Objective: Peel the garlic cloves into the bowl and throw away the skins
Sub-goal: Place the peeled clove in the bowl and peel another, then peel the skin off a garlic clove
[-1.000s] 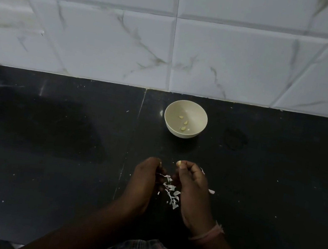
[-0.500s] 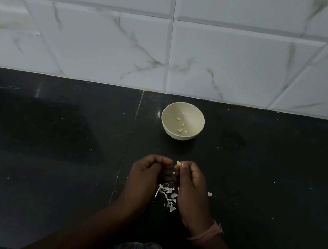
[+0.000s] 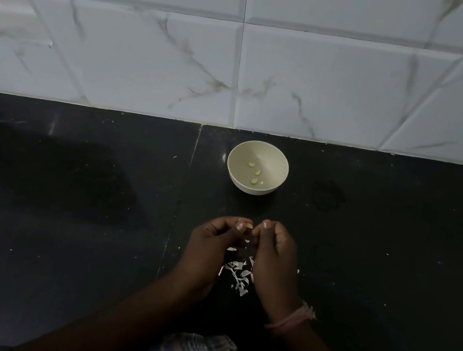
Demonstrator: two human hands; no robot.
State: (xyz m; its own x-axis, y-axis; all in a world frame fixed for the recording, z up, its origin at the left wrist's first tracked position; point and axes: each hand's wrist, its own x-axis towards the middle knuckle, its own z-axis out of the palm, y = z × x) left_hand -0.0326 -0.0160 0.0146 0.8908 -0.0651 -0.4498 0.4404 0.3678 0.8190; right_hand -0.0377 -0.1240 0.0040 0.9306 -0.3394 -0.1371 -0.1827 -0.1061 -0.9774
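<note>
A small cream bowl (image 3: 276,158) stands on the black counter near the wall, with three peeled garlic cloves (image 3: 256,172) inside. In front of it my left hand (image 3: 211,249) and my right hand (image 3: 274,257) meet fingertip to fingertip. Between them they pinch a small pale garlic clove (image 3: 249,226), mostly hidden by the fingers. A scatter of white garlic skins (image 3: 239,275) lies on the counter below and between my hands.
The black stone counter (image 3: 63,207) has a seam running left of the bowl. White marble-look tiles (image 3: 302,79) form the wall right behind the bowl. A pink thread band sits on my right wrist (image 3: 291,319). Checked cloth shows at the bottom edge.
My left hand has closed in on the right hand's fingertips, and both now pinch the clove that the right hand held alone a second ago.
</note>
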